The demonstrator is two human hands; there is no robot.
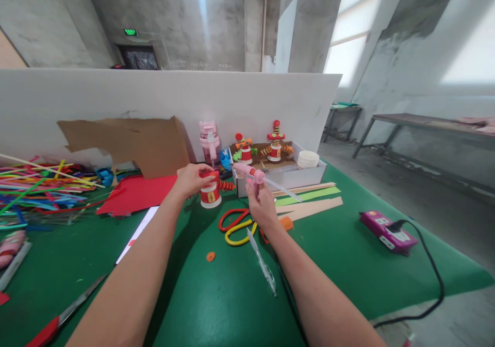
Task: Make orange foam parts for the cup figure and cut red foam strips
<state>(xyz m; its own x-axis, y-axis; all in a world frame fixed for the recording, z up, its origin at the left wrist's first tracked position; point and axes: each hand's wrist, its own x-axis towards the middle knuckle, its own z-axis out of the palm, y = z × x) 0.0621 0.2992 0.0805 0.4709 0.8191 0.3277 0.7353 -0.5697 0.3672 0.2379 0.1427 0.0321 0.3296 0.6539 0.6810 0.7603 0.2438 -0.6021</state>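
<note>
My left hand (194, 178) closes its fingers on the top of a red and white paper cup figure (211, 196), which stands upright on the green table. A curled orange strip (227, 185) sticks out from the cup's right side. In my right hand (263, 205) is a pink hot glue gun (250, 174), its nozzle pointing left toward the cup but apart from it. A clear glue stick (284, 189) extends from the gun's back. Red and yellow scissors handles (237, 228) and an orange disc (211, 256) lie below the hands.
Behind, a white box (309, 176) holds two finished-looking cup figures and stacked paper cups (308, 160). Colourful strips (42, 187) pile up at left beside red paper (135, 195). A pen (263, 264), a knife-like red-handled blade (73, 306) and a purple power strip (388, 232) lie around.
</note>
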